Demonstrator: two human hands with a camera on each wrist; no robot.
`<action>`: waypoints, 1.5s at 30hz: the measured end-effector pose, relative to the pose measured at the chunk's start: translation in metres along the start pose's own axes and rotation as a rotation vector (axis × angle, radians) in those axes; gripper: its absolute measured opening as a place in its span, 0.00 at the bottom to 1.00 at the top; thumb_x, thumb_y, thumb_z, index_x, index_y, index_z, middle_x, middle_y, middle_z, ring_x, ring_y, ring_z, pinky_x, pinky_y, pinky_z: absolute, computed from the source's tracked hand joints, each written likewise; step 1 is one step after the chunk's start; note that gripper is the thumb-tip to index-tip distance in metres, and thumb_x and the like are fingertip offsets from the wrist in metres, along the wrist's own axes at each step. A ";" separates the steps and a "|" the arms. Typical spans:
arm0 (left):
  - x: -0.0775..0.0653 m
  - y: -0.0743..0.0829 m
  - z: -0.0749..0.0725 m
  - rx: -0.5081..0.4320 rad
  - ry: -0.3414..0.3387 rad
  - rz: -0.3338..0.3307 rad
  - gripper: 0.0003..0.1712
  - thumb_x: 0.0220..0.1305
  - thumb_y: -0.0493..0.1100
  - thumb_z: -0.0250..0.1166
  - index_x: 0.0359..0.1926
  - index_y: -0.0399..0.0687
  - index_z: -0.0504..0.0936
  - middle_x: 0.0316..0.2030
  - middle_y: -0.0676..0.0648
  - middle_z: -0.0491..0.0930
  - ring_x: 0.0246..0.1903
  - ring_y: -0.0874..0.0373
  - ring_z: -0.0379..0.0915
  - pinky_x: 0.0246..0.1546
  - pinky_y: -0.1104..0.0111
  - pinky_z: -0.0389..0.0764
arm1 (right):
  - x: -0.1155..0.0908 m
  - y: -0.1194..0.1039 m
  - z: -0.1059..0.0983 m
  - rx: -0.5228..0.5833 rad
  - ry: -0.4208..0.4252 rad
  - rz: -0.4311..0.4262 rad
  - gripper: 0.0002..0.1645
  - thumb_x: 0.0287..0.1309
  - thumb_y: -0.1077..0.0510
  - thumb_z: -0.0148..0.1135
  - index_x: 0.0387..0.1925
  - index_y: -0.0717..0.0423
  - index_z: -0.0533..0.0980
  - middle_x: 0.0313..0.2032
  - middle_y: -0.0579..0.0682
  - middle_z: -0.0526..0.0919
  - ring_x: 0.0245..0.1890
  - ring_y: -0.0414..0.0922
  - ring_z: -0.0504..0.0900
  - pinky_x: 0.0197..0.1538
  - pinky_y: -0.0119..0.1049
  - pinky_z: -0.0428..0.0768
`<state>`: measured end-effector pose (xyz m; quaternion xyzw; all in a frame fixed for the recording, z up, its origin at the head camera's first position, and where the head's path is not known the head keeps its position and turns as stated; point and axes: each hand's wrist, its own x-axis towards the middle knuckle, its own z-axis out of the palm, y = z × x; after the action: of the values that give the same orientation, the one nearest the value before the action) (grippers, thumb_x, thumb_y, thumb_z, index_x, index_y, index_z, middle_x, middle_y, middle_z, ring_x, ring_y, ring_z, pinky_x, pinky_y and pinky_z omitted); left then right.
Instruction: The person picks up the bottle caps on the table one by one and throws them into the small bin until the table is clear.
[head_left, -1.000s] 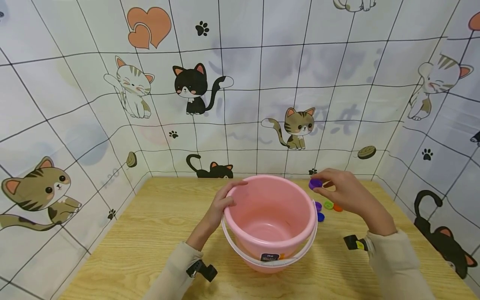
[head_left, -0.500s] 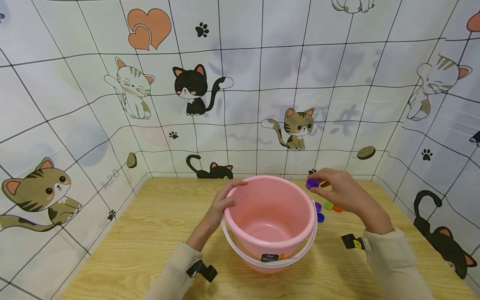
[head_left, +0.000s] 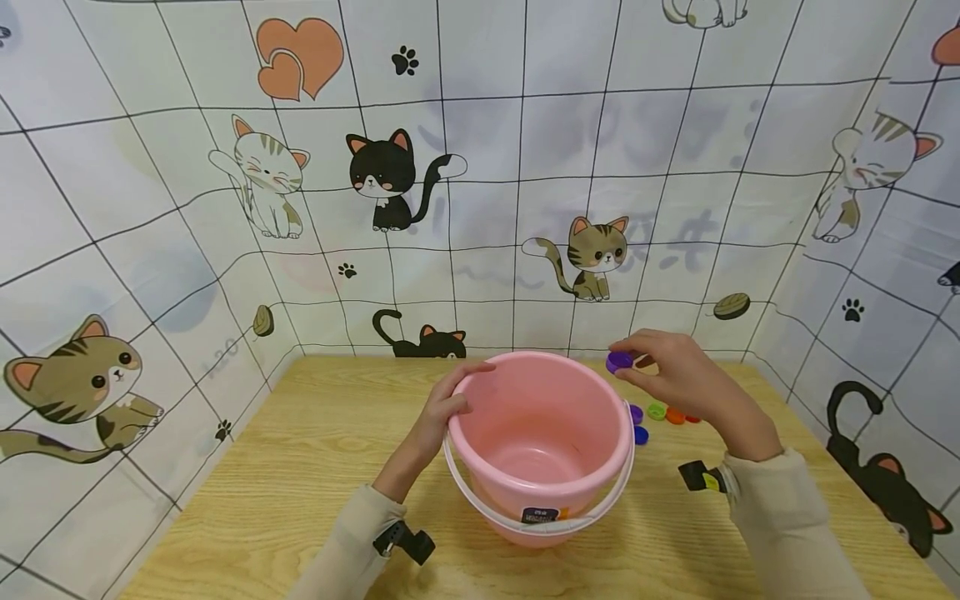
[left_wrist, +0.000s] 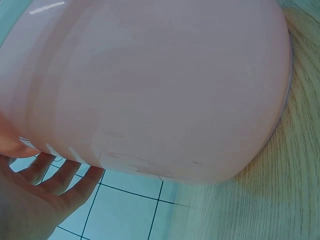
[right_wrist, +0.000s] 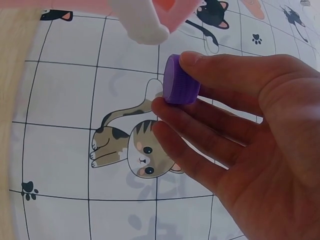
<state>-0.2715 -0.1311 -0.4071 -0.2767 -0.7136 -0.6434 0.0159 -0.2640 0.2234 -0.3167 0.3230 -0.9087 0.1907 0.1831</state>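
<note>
While white wall covering (head_left: 480, 279) printed with a dark grid, cartoon cats, paw prints and hearts rises behind and on both sides, a wood-grain worktop (head_left: 322, 475) spreads below it. Midway between the worktop's left and right edges stands a pink bucket (head_left: 543, 396), its mouth facing up and its rim overlapping the back edge from the head view. A white handle (head_left: 543, 527) hangs down around the bucket's near side. From the near edge reach two cream sleeves, the left sleeve (head_left: 348, 533) and the right sleeve (head_left: 783, 517). The left hand (head_left: 438, 417) grips the bucket's rim on the side toward the worktop's left edge. The right hand (head_left: 686, 379) pinches a purple cap between thumb and fingertips, raised just beside the bucket on the side toward the back right corner. Strapped at the wrists are black devices (head_left: 405, 542). A dark label (head_left: 542, 515) sits on the bucket's near wall, partly behind the handle. Smallest are the caps: the held purple cap (right_wrist: 182, 82), ridged around its side and tilted; and, lying between the bucket and the worktop's right edge, another purple one (head_left: 636, 413), a blue one (head_left: 641, 436), a green one (head_left: 657, 412), an orange one (head_left: 675, 416) and a red one (head_left: 693, 419), the last partly hidden by the right hand.
</note>
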 end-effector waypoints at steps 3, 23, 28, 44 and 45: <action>-0.001 0.000 0.000 -0.005 -0.001 -0.005 0.38 0.54 0.38 0.50 0.69 0.48 0.74 0.70 0.40 0.70 0.51 0.41 0.78 0.42 0.61 0.86 | 0.001 -0.001 0.000 -0.001 0.005 -0.009 0.19 0.59 0.61 0.73 0.51 0.63 0.83 0.41 0.54 0.89 0.39 0.48 0.89 0.42 0.42 0.88; -0.001 -0.001 0.001 -0.022 -0.003 -0.011 0.38 0.53 0.37 0.49 0.69 0.48 0.74 0.68 0.38 0.72 0.50 0.41 0.78 0.42 0.59 0.86 | 0.013 -0.014 -0.008 -0.008 -0.007 -0.013 0.20 0.59 0.60 0.73 0.53 0.61 0.84 0.43 0.53 0.89 0.40 0.46 0.88 0.43 0.43 0.88; 0.000 -0.001 0.001 -0.027 0.004 0.000 0.38 0.53 0.37 0.50 0.69 0.47 0.74 0.69 0.38 0.71 0.50 0.39 0.78 0.41 0.57 0.86 | 0.017 -0.015 -0.009 -0.007 -0.002 -0.035 0.19 0.59 0.61 0.73 0.52 0.62 0.84 0.43 0.53 0.89 0.39 0.46 0.88 0.43 0.42 0.88; 0.001 -0.001 0.000 -0.013 0.009 -0.003 0.38 0.53 0.38 0.50 0.69 0.49 0.75 0.68 0.40 0.72 0.50 0.41 0.78 0.41 0.60 0.86 | 0.038 -0.038 -0.018 0.007 -0.029 -0.037 0.19 0.62 0.59 0.71 0.53 0.60 0.83 0.46 0.53 0.89 0.43 0.48 0.89 0.46 0.45 0.88; 0.000 -0.001 0.001 -0.014 0.008 -0.003 0.38 0.53 0.38 0.50 0.69 0.49 0.75 0.68 0.39 0.72 0.50 0.41 0.78 0.41 0.60 0.86 | 0.039 -0.039 -0.018 0.008 -0.033 -0.035 0.19 0.61 0.59 0.71 0.53 0.60 0.83 0.46 0.54 0.89 0.43 0.48 0.89 0.46 0.44 0.88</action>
<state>-0.2721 -0.1304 -0.4079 -0.2732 -0.7094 -0.6495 0.0161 -0.2627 0.1832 -0.2749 0.3427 -0.9050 0.1856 0.1704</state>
